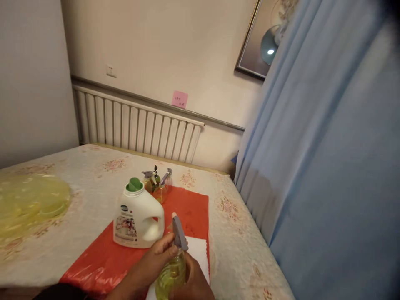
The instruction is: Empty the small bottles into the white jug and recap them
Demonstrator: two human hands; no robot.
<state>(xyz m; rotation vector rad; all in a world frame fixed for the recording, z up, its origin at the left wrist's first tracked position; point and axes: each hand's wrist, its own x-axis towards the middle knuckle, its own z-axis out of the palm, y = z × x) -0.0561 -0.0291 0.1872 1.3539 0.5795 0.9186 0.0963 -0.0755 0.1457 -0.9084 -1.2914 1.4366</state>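
A clear spray bottle (171, 275) with yellowish liquid and a grey trigger head (179, 233) stands upright between my hands. My left hand (156, 258) has its thumb and fingers closed at the bottle's neck, just under the head. Wrapped around the body from the right is my right hand (195, 279), its lower part cut off by the frame edge. Just beyond my left hand is a big white detergent jug (134, 221) with a side handle and a green piece (135, 184) in its mouth. White paper (198, 250) lies under the bottle.
A red sheet (190, 208) covers part of the flower-patterned cloth (231, 250). Several small spray bottles (160, 187) stand behind the jug. Translucent yellow plastic (34, 204) lies at the left. A blue curtain (312, 146) hangs at the right; a radiator (137, 121) lines the wall.
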